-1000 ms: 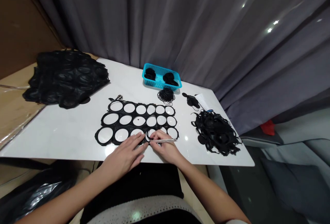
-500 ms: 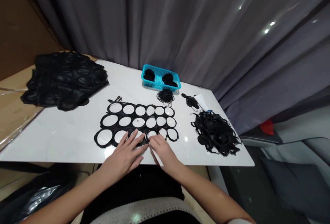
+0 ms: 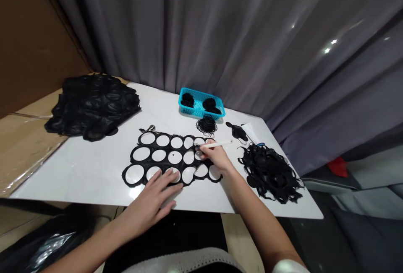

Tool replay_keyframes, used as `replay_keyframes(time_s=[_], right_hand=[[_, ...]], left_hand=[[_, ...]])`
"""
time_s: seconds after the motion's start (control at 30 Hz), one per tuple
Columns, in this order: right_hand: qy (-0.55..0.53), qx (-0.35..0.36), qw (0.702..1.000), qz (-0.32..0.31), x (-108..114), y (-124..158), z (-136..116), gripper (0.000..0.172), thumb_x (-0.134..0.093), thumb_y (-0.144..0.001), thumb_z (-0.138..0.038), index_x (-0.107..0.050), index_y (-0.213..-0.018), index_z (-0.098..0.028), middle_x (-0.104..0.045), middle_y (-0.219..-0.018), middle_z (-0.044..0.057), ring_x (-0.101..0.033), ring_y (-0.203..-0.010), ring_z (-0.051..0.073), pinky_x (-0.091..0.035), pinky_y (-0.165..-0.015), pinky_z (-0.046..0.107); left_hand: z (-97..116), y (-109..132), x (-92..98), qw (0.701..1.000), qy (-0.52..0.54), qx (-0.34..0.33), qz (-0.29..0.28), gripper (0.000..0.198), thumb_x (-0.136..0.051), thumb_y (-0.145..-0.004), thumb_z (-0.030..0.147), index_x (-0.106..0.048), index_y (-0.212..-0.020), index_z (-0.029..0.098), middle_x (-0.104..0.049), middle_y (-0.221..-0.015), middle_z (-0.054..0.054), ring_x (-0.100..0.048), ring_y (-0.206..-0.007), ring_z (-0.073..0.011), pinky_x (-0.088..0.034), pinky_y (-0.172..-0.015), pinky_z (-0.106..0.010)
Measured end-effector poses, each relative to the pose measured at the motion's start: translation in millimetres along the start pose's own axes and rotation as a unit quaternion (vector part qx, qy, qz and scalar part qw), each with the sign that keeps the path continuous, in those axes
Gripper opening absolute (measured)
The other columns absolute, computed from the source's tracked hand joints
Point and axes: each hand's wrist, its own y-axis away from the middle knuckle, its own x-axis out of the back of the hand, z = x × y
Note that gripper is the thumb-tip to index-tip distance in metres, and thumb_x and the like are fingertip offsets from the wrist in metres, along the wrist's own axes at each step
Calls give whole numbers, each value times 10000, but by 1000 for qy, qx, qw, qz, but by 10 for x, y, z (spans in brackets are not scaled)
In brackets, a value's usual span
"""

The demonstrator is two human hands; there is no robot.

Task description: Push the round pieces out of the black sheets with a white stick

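A thin black sheet (image 3: 153, 147) with rows of round holes lies flat on the white table, whose surface shows through the holes. My left hand (image 3: 153, 197) rests on its front edge, palm down with the fingers spread. In my right hand (image 3: 215, 155) is a slim white pen-like tool (image 3: 223, 143), held in a pinch with its back end pointing right. The fingers are over the sheet's right part, at the back and middle rows. The tool's working tip is too small to make out. Behind the sheet sits a loose bundle of thin black rings (image 3: 206, 125).
A blue basket (image 3: 201, 93) with black bundles stands at the back. To the left is a stack of black sheets (image 3: 96, 107); to the right, a heap of black scraps (image 3: 271, 174). Black flat pieces (image 3: 238, 132) and a white item (image 3: 251, 133) lie behind the heap.
My right hand has moved from the sheet's front edge to its back right, and the white tool now shows clearly. My left hand stays on the front edge. The view has shifted slightly.
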Motion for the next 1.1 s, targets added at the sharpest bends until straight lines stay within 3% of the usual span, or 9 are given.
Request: replay_keyframes(time_s=[0.13, 0.3, 0.4, 0.53, 0.9, 0.97, 1.07, 1.1], right_hand=[[-147, -73, 983, -83, -270, 117, 4, 479, -888, -641, -380, -444, -723, -220, -649, -880, 24, -736, -912, 215, -582, -667, 262], [-136, -102, 973, -157, -502, 355, 54, 422, -851, -687, -384, -468, -744, -218, -672, -881, 27, -718, -918, 203, -571, -793, 306], [6, -40, 979, -198, -625, 558, 112, 292, -743, -790, -348, -484, -749, -220, -674, -883, 27, -680, -913, 203, -534, -762, 312], [180, 96, 964, -168, -726, 733, 185, 206, -620, -870, -255, -489, -715, -219, -674, -897, 12, -639, -915, 184, -474, -830, 319], [242, 173, 942, -157, -777, 782, 259, 221, -584, -893, -182, -463, -714, -228, -601, -873, 8, -601, -860, 174, -458, -762, 298], [283, 214, 921, -160, -788, 832, 317, 188, -557, -911, -171, -473, -754, -231, -592, -893, 29, -576, -871, 193, -459, -775, 321], [363, 289, 864, -198, -768, 818, 361, 89, -574, -876, -150, -532, -892, -227, -611, -1005, 86, -533, -944, 245, -456, -842, 376], [382, 303, 849, -203, -737, 756, 347, 126, -588, -850, -146, -543, -937, -225, -613, -1037, 99, -523, -964, 258, -451, -859, 390]], left_hand=[[-62, 124, 21, 997, -12, 37, 63, 337, -512, -1018, 260, -602, -1339, 209, -585, -1430, -115, -537, -1344, -276, -409, -1161, -490], [-107, 270, 0, 997, -34, 38, 63, 342, -489, -1024, 260, -619, -1339, 227, -613, -1396, -108, -563, -1318, -278, -438, -1144, -470], [-102, 302, -14, 997, -35, 36, 52, 350, -477, -1025, 268, -620, -1344, 245, -602, -1420, -100, -547, -1341, -280, -440, -1141, -466], [-87, 296, -27, 997, -51, 33, 49, 346, -478, -1019, 258, -624, -1331, 230, -599, -1423, -108, -539, -1348, -284, -435, -1141, -480], [-75, 284, -41, 997, -47, 38, 52, 358, -495, -1006, 242, -612, -1344, 242, -602, -1418, -99, -534, -1351, -280, -430, -1141, -475], [-81, 286, -47, 997, -47, 38, 55, 352, -489, -1008, 243, -617, -1336, 239, -600, -1420, -99, -528, -1359, -280, -427, -1145, -475], [-102, 287, -55, 997, -44, 35, 57, 343, -485, -1007, 238, -625, -1321, 233, -590, -1432, -99, -498, -1390, -280, -412, -1160, -472], [-111, 286, -56, 997, -44, 31, 56, 339, -486, -1005, 232, -629, -1313, 229, -589, -1434, -98, -487, -1400, -282, -410, -1162, -471]])
